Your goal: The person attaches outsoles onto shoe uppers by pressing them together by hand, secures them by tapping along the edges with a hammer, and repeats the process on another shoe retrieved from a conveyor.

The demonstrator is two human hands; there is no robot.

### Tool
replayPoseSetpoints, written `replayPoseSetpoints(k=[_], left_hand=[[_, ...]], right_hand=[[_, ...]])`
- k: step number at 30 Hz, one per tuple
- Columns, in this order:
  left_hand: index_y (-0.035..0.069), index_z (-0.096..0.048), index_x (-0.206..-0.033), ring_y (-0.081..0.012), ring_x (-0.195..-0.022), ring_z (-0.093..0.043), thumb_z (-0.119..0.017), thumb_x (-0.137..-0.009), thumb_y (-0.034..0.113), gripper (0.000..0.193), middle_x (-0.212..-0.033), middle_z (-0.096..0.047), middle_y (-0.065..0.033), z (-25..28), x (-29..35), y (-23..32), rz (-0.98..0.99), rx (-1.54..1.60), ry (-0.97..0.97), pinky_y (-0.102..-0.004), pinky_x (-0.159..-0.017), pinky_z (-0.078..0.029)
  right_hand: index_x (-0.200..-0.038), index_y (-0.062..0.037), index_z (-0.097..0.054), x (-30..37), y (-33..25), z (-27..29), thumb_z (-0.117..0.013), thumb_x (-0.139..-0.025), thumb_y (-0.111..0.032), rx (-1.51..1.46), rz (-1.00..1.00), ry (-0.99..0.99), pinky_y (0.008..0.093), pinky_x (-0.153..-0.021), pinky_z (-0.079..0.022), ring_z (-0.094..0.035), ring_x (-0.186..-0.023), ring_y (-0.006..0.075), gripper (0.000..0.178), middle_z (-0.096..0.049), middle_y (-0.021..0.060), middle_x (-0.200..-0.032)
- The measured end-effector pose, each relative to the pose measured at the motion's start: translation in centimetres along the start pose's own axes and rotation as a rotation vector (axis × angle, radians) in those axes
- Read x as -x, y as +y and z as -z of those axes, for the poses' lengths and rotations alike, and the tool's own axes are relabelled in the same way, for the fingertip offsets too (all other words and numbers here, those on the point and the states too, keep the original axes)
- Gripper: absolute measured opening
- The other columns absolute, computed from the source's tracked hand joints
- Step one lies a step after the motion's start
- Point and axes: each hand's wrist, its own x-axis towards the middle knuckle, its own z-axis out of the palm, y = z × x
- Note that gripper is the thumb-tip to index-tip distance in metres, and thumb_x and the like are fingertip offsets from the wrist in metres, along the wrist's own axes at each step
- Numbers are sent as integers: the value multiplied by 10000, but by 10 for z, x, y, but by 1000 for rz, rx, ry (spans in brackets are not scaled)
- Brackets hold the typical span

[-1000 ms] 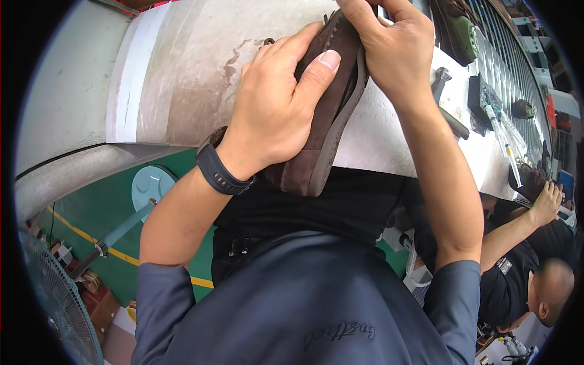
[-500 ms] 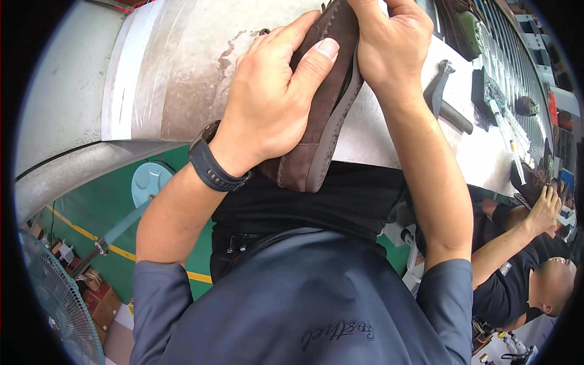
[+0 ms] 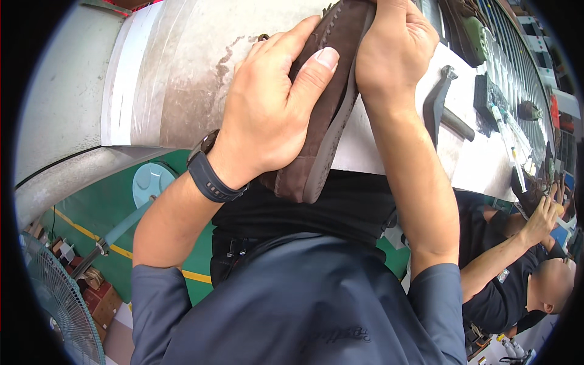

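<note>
A brown leather shoe (image 3: 319,131) with stitched seams and a grey-brown sole edge stands tilted at the near edge of the worktable, its heel toward my body. My left hand (image 3: 264,112) is wrapped round its left side, with the thumb lying across the upper. On the other side, my right hand (image 3: 395,58) grips the shoe near its far end by the sole edge. Those right fingertips are partly hidden and cut off by the top of the picture. The far end of the shoe is out of view too.
A black tool with a metal end (image 3: 433,106) and a brown rod (image 3: 457,125) lie right of my forearm. Beyond are a dark block (image 3: 486,100) and another brown shoe (image 3: 462,27). A co-worker's hand (image 3: 541,222) works at far right. A fan (image 3: 61,298) stands lower left.
The shoe and both hands have shifted slightly downward in the picture. My right forearm has swung a little to the left. Both hands keep their hold on the shoe.
</note>
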Motion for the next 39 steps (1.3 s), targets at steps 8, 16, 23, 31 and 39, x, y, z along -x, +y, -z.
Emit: replayPoseSetpoints(k=[8,16,23,31,39], left_hand=[[-60,-626,-1354,-424,-1124,-645,-601,-1042,261,448,-1214,-694,-279,1,0,0,-21,55,39,-454,-998,-492],[-54,-569,-1439,-207,-1205,-639,-537,-1102,234,444,-1311,-690,-163,6,1,13,48,100,-11,-322,-1051,-467],[-66,-517,-1478,-222,-1254,-614,-620,-1066,295,558,-1329,-658,-173,18,3,-6,35,131,-65,-339,-1088,-453],[-100,-282,-1588,-340,-1460,-435,-932,-753,442,1189,-1554,-429,-258,35,11,0,-4,-44,-311,-422,-1214,-349],[-84,-347,-1555,-286,-1319,-577,-882,-776,281,1013,-1410,-581,-223,23,13,16,157,16,-206,-393,-1129,-440]], right_hand=[[-912,24,-711,-1,-39,2,-679,-1023,-203,357,-30,-206,318,-734,-502,-616,-767,164,255,-703,105,-852],[-1131,27,-678,8,-27,21,-748,-964,-199,537,219,-376,423,-1103,-422,-578,-1321,347,290,-663,250,-1256],[-1324,39,-616,-1,-30,42,-798,-924,-265,498,149,-555,444,-1177,-368,-479,-1430,351,534,-485,292,-1511],[-1567,-49,-455,-33,-95,57,-986,-670,-445,569,-44,-1038,521,-1241,-311,-285,-1562,389,1115,-283,280,-1673],[-1509,-92,-542,-45,-74,60,-986,-655,-435,836,141,-1076,492,-1182,-412,-419,-1489,401,1022,-386,279,-1612]])
